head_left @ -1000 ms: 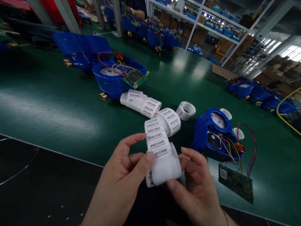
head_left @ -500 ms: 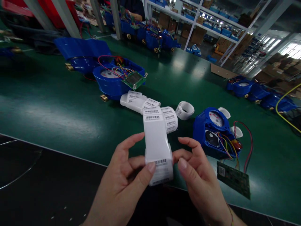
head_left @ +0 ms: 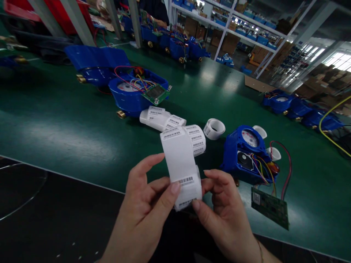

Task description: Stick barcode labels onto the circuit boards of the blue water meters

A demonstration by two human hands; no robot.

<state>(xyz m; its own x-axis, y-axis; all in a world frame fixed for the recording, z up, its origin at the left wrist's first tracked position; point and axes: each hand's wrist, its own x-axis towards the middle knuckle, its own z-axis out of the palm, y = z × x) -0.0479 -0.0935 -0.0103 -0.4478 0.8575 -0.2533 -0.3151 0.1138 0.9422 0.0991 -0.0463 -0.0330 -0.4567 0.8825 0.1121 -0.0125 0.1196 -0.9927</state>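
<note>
A roll of white barcode labels is held between my two hands over the bench's front edge, its loose strip reaching away from me. My left hand pinches its left side, thumb on the printed face. On the lower right edge rest the thumb and fingers of my right hand, closed around that side. Beyond the strip lie more label rolls, one flattened, one wider and one small and round. To the right sits an opened blue water meter, its circuit board hanging out on wires.
Another opened blue meter with a green display board stands behind the labels. More meters line the far side and the right. A yellow cable hangs at right. Metal posts rise at the upper left.
My right thumb has come down onto the roll's lower edge, where it was apart before. The strip's far end has swung slightly left.
</note>
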